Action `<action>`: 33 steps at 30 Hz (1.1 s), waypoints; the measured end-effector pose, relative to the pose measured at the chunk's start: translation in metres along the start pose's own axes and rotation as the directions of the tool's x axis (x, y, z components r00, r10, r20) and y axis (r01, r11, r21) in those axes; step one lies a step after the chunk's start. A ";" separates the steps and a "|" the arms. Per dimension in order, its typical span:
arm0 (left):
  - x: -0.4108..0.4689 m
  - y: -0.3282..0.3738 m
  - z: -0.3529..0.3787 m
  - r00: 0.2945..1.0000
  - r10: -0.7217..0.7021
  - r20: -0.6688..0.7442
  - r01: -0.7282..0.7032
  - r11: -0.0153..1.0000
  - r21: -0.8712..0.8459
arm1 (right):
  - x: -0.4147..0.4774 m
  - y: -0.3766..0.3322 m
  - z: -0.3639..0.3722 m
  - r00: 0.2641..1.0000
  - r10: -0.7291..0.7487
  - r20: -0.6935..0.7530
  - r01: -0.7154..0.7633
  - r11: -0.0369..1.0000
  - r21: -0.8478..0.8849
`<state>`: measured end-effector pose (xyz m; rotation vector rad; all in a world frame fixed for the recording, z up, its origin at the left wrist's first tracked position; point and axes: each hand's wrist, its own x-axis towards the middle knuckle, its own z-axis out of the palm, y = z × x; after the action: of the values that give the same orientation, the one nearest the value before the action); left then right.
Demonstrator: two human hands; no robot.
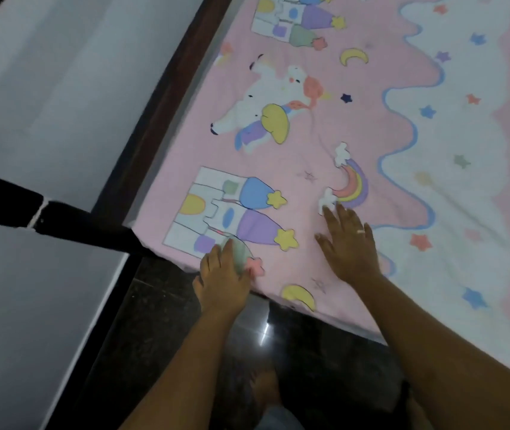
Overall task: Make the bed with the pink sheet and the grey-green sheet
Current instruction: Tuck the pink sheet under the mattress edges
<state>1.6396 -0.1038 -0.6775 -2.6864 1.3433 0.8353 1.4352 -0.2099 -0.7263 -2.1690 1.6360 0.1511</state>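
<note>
Pink sheet (325, 125), printed with unicorns and castles, lies spread over the bed as far as its near edge. Right hand (351, 246) lies flat on it just near of the rainbow print (351, 181), fingers straight and spread, holding nothing. Left hand (222, 274) rests at the near-left edge beside the castle print (216, 209); whether its fingers grip cloth cannot be told.

Bed (167, 97) – dark frame, pink sheet (325, 125) spread flat over it – dark glossy floor (154, 321) below.
</note>
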 end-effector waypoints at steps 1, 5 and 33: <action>0.015 -0.014 -0.005 1.000 0.002 -0.016 -0.002 1.000 -0.004 | 0.007 -0.020 0.015 0.999 0.043 -0.013 -0.043 0.999 0.001; 0.071 -0.057 -0.025 0.992 0.037 -0.117 -0.038 0.999 -0.009 | 0.020 -0.117 0.060 0.987 0.064 -0.146 -0.061 0.998 0.021; 0.169 -0.093 -0.100 0.999 0.026 -0.040 0.008 0.733 0.680 | 0.102 -0.216 0.058 0.920 -0.367 -0.134 0.376 0.925 0.047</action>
<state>1.8363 -0.1947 -0.6916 -2.1124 1.3260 0.1894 1.6783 -0.2308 -0.7565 -2.4256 1.2328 -0.1541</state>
